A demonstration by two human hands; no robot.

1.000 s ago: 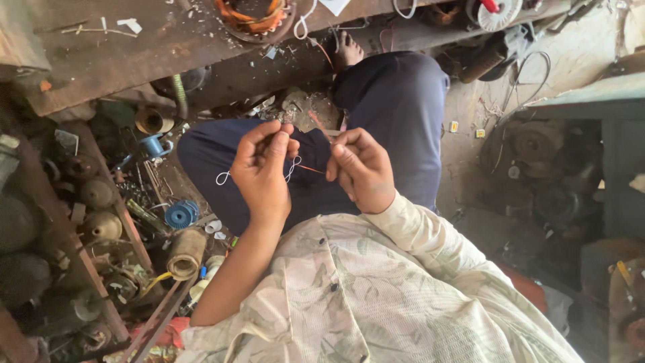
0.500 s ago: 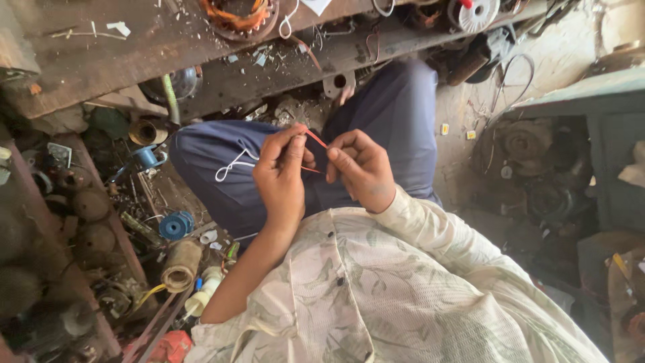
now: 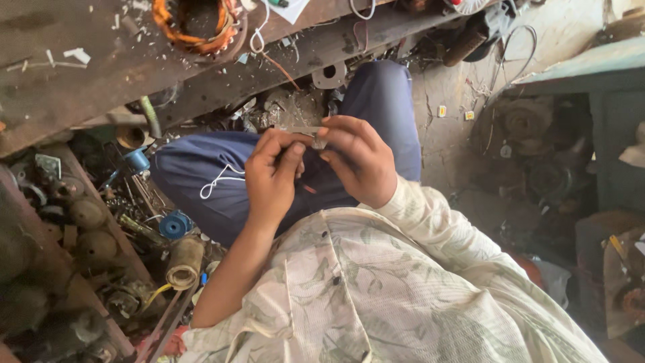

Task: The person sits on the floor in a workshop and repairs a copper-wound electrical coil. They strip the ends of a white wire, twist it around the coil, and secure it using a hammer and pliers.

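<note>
Head view, looking down at a seated person's lap.

Hands: both raised over the dark blue trousers point(image 3: 201, 181), close together, fingertips nearly meeting. The left hand point(image 3: 272, 176) is curled, thumb and forefinger pressed together on something thin. The right hand point(image 3: 356, 161) is also curled, fingers pinched toward the left hand's fingertips. Between them a small flat, pale metal strip point(image 3: 302, 130) shows at the far edge of the fingers; its long axis runs left to right, bridging the two hands. Which hand bears most of the grip cannot be told; both appear to touch it.

A thin red wire point(image 3: 308, 189) shows just near of the fingers, in the gap under the palms. Its ends are hidden, so whether either hand holds it cannot be told.

A white cord point(image 3: 218, 180) lies loose on the left thigh, to the left of the left hand and apart from it; the left hand is the nearer of the two to it.

Surroundings: a worn wooden bench point(image 3: 80, 81) across the far side, carrying a round winding of orange-copper wire point(image 3: 198, 23). To the left, on the floor, a clutter of old metal parts, a blue spool point(image 3: 176, 225) and a tan roll point(image 3: 185, 262). The person's pale patterned shirt point(image 3: 376, 296) fills the near side.
</note>
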